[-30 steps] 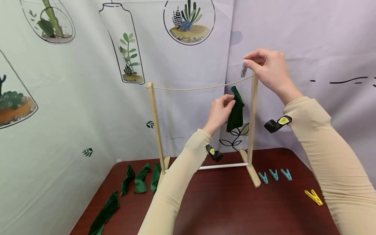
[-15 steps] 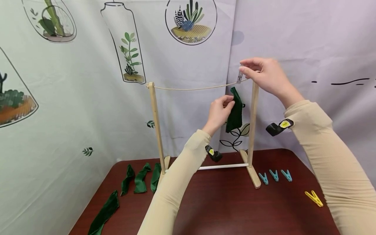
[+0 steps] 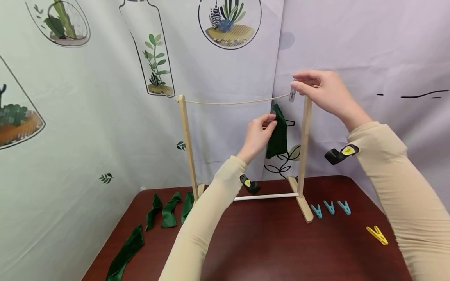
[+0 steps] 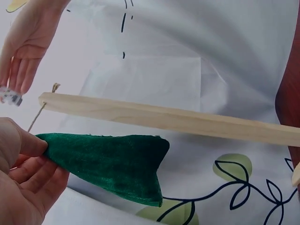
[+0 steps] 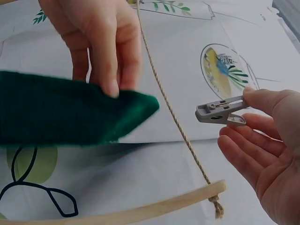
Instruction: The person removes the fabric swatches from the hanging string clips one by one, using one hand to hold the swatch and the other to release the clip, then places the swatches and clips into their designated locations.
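Observation:
My left hand [image 3: 259, 134] pinches a dark green velvet cloth strip [image 3: 277, 136] near its upper end, and the strip hangs just below the cord [image 3: 239, 103]. In the left wrist view the green cloth [image 4: 108, 164] widens away from the thumb and fingers. Higher up and to the right, my right hand [image 3: 325, 90] holds a grey clothespin [image 3: 292, 95] between thumb and fingers. The right wrist view has the clothespin [image 5: 220, 111] beside the cord [image 5: 171, 110], apart from the cloth. The cord is strung between two wooden posts.
The right post [image 3: 304, 148] stands close to both hands; the left post [image 3: 188, 144] is farther off. Several green strips [image 3: 170, 210] lie at the table's left. Three blue clothespins [image 3: 329, 207] and a yellow clothespin [image 3: 377, 235] lie on the right. A printed curtain [image 3: 228, 70] hangs behind.
My right hand has come down with the clothespin, from above the cord to about its level. My left hand still holds the green strip, nearly in place.

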A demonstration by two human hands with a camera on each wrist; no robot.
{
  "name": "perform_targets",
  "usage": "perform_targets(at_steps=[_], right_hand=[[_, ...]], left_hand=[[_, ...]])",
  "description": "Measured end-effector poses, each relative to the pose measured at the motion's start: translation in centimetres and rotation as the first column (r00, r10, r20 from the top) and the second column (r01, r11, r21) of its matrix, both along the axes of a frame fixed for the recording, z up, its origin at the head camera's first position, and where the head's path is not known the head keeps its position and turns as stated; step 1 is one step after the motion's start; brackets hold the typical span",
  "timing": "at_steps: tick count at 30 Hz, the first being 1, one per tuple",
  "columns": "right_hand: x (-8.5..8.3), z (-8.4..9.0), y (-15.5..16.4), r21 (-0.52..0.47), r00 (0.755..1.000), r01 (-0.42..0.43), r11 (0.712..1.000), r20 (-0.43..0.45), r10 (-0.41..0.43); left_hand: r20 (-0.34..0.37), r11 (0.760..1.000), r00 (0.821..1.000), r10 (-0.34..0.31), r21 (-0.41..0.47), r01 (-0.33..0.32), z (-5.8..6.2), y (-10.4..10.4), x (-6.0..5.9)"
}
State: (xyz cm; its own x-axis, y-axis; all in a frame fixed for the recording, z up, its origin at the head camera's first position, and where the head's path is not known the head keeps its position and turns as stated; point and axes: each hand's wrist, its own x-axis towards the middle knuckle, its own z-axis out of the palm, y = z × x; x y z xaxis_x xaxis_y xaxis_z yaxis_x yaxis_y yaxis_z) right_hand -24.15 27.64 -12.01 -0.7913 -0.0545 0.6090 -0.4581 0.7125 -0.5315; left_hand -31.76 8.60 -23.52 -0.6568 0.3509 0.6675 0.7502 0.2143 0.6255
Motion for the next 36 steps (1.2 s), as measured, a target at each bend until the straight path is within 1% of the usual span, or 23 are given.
perform_targets(at_steps=[3,8,13,18,23,26,29,34,36], right_hand=[[0.2,-0.1,0.3,-0.004,1.0,0.007,1.0,0.005,-0.007],[0.6,-0.5,0.9,-0.012,1.0,0.008,1.0,-0.004,-0.008],[1.1,-1.1,1.4,-0.005,1.0,0.022,1.0,-0.014,-0.022],[1.8,-1.5,2.0,0.019,0.999,0.038,0.999,-0.019,-0.038],[2.3,-2.0,2.7,0.02,0.999,0.026,0.999,-0.044,-0.025],[2.7,-2.5,3.1,0.031,0.998,0.028,0.999,-0.053,-0.026],[3.2,-3.0,3.7,0.042,0.998,0.046,0.998,-0.055,-0.043],[4.0,-3.8,4.7,0.034,0.997,0.061,0.998,-0.057,-0.059],[4.1,-4.2,5.1,0.034,0.996,0.066,0.997,-0.057,-0.064]], left_hand=[[0.005,1.0,1.0,-0.005,0.012,0.005,-0.1,-1.0,-0.1],[0.001,1.0,1.0,0.011,0.021,-0.011,0.0,-3.0,-0.2],[-0.012,1.0,1.0,0.019,0.024,-0.018,0.3,-5.5,0.0],[-0.031,0.998,0.999,0.039,0.04,-0.038,1.2,-8.7,0.6],[-0.063,0.994,0.993,0.096,0.06,-0.092,1.8,-12.5,1.1],[-0.078,0.989,0.987,0.14,0.061,-0.136,1.9,-15.0,1.6],[-0.101,0.981,0.977,0.19,0.062,-0.184,1.9,-17.5,2.1],[-0.151,0.963,0.952,0.268,0.078,-0.258,1.7,-21.3,2.9],[-0.165,0.952,0.938,0.306,0.084,-0.296,1.5,-22.7,3.3]])
